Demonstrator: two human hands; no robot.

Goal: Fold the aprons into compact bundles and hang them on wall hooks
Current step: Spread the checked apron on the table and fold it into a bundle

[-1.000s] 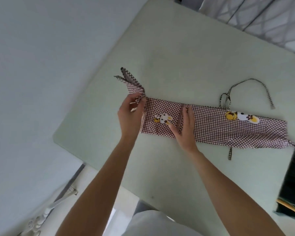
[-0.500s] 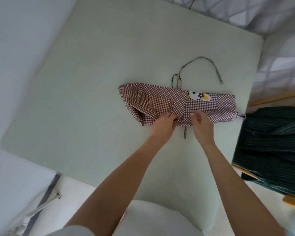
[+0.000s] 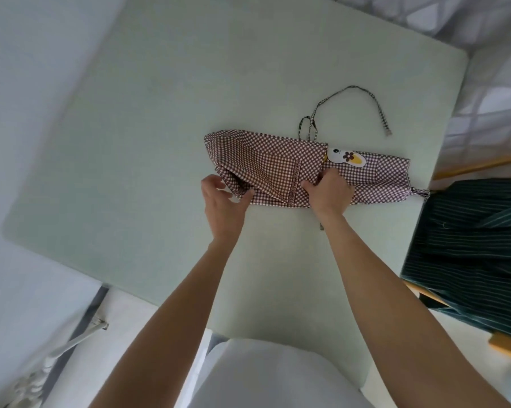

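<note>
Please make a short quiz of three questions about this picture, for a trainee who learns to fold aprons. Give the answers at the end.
1. True or false: the brown-and-white checked cloth apron hangs on a wall hook.
2. Which hand rests on the apron's middle, near the lace trim? A) left hand B) right hand C) neither
3. Fill in: the thin checked tie strap lies loose on the pale green ____, beyond the apron.

Key
1. False: it lies partly folded on the table.
2. B; the left hand is at the apron's folded left end.
3. table

The dark green striped cloth at the right is untouched.
</note>
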